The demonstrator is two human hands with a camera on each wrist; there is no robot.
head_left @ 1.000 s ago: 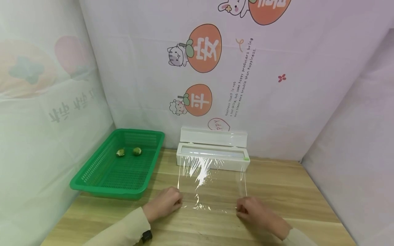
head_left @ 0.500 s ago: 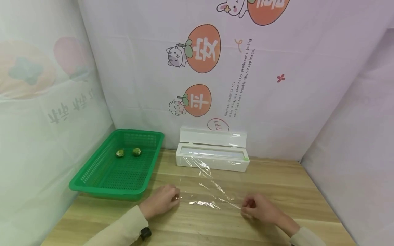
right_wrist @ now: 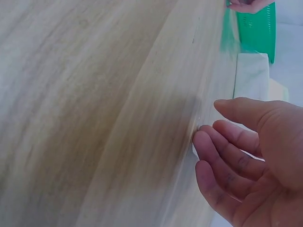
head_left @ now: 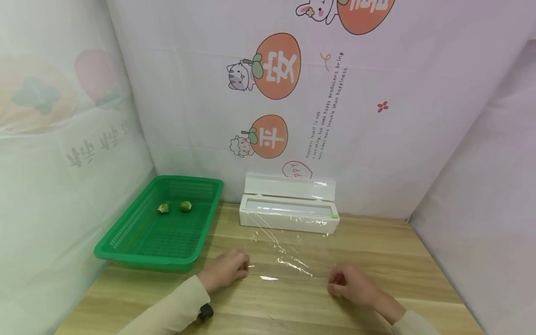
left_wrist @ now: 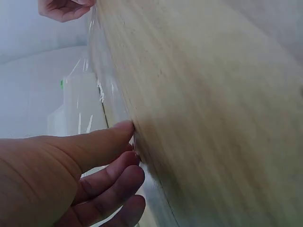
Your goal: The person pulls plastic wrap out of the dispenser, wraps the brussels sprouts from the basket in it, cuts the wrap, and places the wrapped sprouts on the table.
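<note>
A sheet of clear cling film (head_left: 289,260) runs forward from a white cling film dispenser (head_left: 289,218), whose lid stands raised. My left hand (head_left: 226,269) pinches the film's near left corner between thumb and forefinger, seen closely in the left wrist view as the left hand (left_wrist: 94,165). By the near right corner is my right hand (head_left: 353,284). In the right wrist view, the right hand (right_wrist: 251,156) has its thumb apart from loosely bent fingers, with fingertips close to the table; whether they touch the film is hard to see.
On the left stands a green plastic basket (head_left: 201,232) with two small greenish lumps (head_left: 186,206) inside. A wooden table (head_left: 377,251) lies under everything. Printed cloth (head_left: 377,153) walls in the back and both sides.
The film has sunk from taut to slack, lower over the table. My right hand has shifted slightly right and its thumb has parted from the fingers. My left hand moved left, then back right.
</note>
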